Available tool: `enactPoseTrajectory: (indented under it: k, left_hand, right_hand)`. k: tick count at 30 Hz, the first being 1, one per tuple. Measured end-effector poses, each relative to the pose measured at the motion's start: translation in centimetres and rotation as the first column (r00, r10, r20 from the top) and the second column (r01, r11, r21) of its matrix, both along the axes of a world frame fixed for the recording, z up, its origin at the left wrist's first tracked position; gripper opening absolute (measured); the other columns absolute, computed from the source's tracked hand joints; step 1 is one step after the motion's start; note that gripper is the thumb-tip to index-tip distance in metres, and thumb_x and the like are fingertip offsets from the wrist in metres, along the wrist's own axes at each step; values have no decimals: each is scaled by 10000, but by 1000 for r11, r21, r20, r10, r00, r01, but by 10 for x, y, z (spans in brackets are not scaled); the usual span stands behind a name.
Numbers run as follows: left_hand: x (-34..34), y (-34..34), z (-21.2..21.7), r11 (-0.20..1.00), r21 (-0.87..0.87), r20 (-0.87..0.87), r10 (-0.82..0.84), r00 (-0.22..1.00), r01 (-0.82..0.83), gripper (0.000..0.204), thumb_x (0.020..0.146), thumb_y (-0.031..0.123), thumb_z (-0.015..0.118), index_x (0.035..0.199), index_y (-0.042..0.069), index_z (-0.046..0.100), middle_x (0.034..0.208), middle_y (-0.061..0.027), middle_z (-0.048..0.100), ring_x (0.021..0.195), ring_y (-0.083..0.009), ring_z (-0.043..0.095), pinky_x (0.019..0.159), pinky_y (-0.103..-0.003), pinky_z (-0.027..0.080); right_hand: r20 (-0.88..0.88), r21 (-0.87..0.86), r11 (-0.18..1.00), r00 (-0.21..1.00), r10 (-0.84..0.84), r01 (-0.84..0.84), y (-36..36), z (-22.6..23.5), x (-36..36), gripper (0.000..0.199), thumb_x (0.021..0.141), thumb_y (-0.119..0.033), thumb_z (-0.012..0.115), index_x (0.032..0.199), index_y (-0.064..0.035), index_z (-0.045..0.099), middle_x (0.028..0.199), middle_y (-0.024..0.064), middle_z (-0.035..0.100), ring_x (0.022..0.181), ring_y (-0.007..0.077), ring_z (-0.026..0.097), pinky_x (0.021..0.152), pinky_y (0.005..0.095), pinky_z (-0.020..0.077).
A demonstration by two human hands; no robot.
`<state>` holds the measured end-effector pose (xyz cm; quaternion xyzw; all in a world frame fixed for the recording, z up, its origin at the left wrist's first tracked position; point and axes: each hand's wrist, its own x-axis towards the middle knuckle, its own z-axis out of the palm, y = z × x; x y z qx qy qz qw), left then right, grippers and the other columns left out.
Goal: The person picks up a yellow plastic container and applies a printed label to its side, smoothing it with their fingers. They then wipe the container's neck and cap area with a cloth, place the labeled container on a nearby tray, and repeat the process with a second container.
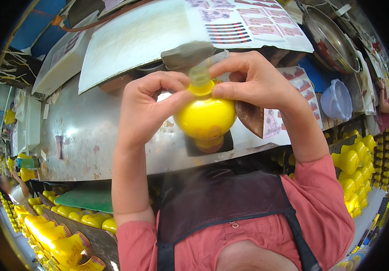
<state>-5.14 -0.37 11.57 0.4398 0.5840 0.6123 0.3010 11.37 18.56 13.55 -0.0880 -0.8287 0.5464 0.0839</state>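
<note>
A round yellow plastic bottle (205, 118) stands on a small dark pad (227, 143) at the near edge of a metal table (86, 135). My left hand (147, 108) grips its left side, with the thumb pressed near the neck. My right hand (248, 81) pinches a clear yellowish cap or film (200, 76) on top of the neck. Both forearms reach up from pink sleeves, with a dark apron below.
A white board (131, 40) and a printed label sheet (257, 22) lie at the back of the table. A metal wok (332, 40) and a bluish plastic bowl (337, 100) sit right. Many yellow bottles (355, 162) fill racks left and right. Another person (386, 108) stands far right.
</note>
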Motion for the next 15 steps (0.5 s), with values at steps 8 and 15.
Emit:
enactPoseTrajectory:
  k: [8, 15]
  left_hand:
    - [-18, 0, 0, 994, -61, 116, -88, 989, 96, 94, 832, 19, 775, 902, -29, 733, 955, -46, 730, 856, -97, 648, 791, -249, 530]
    - [-26, 10, -3, 982, -96, 92, -154, 984, 163, 83, 861, 51, 759, 904, -19, 745, 915, -16, 726, 828, -67, 627, 761, -233, 513]
  right_hand:
    - [66, -110, 994, 998, -21, 28, -7, 8, 5, 382, 844, -172, 793, 1141, 58, 723, 970, 89, 728, 883, 110, 648, 785, 276, 520]
    - [29, -62, 995, 997, -77, 78, -8, -2, 6, 316, 834, -195, 814, 1090, -17, 762, 730, -29, 626, 636, 26, 510, 558, 219, 393]
